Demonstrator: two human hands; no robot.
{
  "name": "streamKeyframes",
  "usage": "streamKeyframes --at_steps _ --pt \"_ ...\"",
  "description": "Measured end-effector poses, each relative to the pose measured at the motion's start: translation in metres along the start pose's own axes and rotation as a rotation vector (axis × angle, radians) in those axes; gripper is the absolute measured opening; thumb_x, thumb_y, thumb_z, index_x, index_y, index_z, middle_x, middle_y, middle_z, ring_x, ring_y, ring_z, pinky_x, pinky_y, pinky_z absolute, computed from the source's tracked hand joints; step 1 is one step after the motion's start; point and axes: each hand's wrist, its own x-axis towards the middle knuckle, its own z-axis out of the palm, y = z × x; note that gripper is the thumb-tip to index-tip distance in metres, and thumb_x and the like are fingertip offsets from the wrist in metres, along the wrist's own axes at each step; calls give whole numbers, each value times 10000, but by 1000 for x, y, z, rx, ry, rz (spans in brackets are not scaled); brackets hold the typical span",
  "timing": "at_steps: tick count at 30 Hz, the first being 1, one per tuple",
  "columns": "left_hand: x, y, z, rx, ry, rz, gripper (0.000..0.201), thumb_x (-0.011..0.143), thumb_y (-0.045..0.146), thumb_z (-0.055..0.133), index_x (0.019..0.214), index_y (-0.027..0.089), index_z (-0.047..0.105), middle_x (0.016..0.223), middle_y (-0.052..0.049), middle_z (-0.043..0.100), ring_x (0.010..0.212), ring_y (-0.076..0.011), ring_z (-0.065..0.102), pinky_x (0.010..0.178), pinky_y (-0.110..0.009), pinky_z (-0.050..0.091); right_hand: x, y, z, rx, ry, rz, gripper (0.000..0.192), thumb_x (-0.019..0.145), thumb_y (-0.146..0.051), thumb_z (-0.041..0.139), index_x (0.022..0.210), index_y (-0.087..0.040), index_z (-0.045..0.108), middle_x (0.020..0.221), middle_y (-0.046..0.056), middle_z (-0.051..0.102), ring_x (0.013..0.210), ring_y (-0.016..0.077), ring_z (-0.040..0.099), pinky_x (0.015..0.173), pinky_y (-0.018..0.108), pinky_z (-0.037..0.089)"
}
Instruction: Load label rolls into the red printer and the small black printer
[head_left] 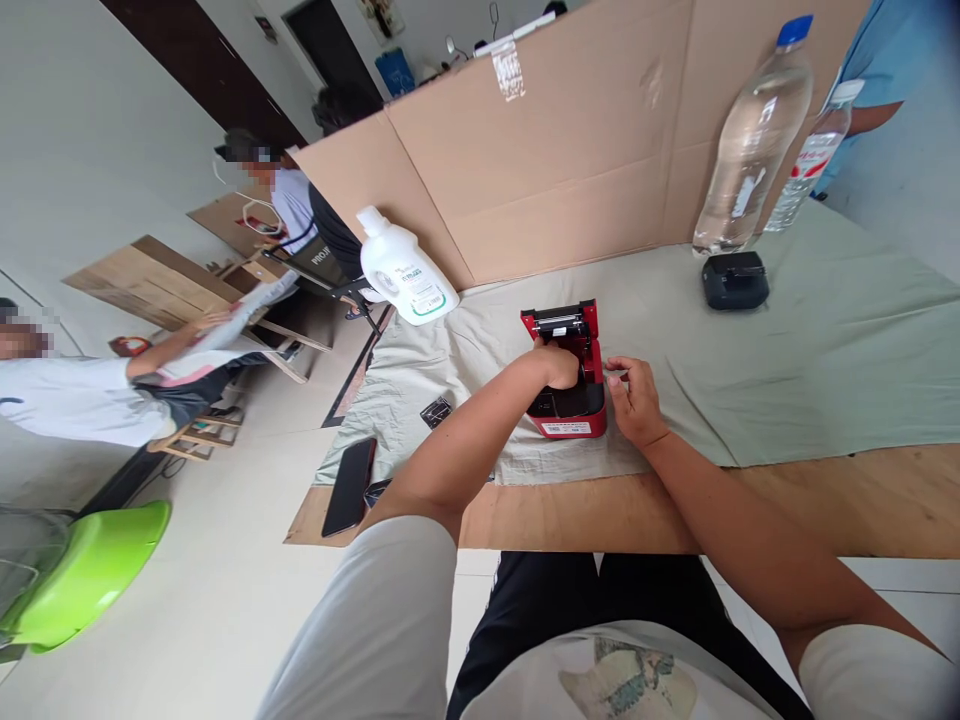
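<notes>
A small red printer (571, 375) sits near the middle of the frame on a pale cloth (787, 350) that covers most of the wooden bench (750, 510). Its lid stands open toward the top of the frame. The left hand (556, 364) reaches into the open black cavity of the printer, fingers curled down inside it; whether they grip anything there cannot be told. The right hand (634, 400) rests just beside the printer's right wall, fingers bent and loosely apart, fingertips touching or nearly touching the red casing.

To the upper right, a black box-shaped device (735, 280) lies on the cloth, with a large clear bottle (754, 140) and a smaller bottle (814, 160) standing behind it. A white jug (405, 268) leans at the upper left of the cloth, before a cardboard wall (570, 150). A dark phone (349, 486) lies at the bench's lower left corner. Other people sit at the left of the frame.
</notes>
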Motion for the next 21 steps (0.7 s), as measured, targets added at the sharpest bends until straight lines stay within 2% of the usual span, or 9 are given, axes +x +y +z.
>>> streamKeyframes --at_steps 4,7,9,10,12,14,15,17,21 --pt "-11 -7 -1 -45 85 138 396 686 209 716 1077 146 721 1171 -181 707 1177 -382 596 1081 -522 385 1 -2 -2 5 -17 35 397 995 -514 382 1138 -205 587 1043 119 651 1002 268 587 824 448 523" --pt "-26 -21 5 -231 257 285 342 799 155 598 1128 177 689 1197 -108 705 1096 -258 654 995 -388 490 1 -3 -2 20 -24 45 385 991 -508 392 1133 -207 586 1041 119 653 996 265 592 822 443 524" --pt "-34 -31 12 -404 453 320 256 869 142 503 1028 186 698 1043 -70 732 949 -194 688 902 -328 534 1 -3 -1 29 -26 55 383 989 -509 394 1132 -211 586 1048 119 654 1003 264 595 822 440 525" --pt "-36 -36 15 -472 596 318 238 899 168 478 1002 186 693 998 -68 726 915 -187 687 884 -329 540 1 -3 -1 32 -27 59 384 988 -512 392 1131 -213 586 1052 119 654 1006 264 596 824 440 525" --pt "-37 -44 19 -535 910 283 237 942 287 489 1056 182 669 1077 -99 697 1024 -218 660 949 -374 517 1 -1 0 34 -22 68 391 987 -521 389 1124 -213 588 1053 119 656 1007 263 597 828 443 525" --pt "-35 -50 22 -550 1115 244 376 950 452 509 1198 190 615 1266 -135 625 1238 -262 558 1071 -427 431 1 0 0 34 -13 82 398 986 -527 387 1117 -210 589 1048 119 657 1002 261 600 826 443 524" --pt "-33 -53 24 -571 1143 242 462 950 527 490 1263 199 579 1334 -142 586 1306 -271 506 1110 -436 389 1 1 0 35 -10 90 399 986 -527 389 1118 -208 589 1047 119 657 1002 261 602 826 443 523" --pt "-34 -55 29 -653 1110 264 578 959 624 392 1342 210 521 1354 -143 571 1314 -263 502 1120 -426 368 1 2 0 32 -5 105 395 986 -521 392 1121 -205 588 1049 119 658 1004 260 604 829 444 521" --pt "-54 -49 54 -737 1117 256 605 1002 596 239 1307 171 542 1081 -123 666 1074 -236 616 1019 -420 427 2 2 -2 9 -1 104 375 986 -501 393 1118 -208 586 1048 120 658 1000 259 602 829 445 524"
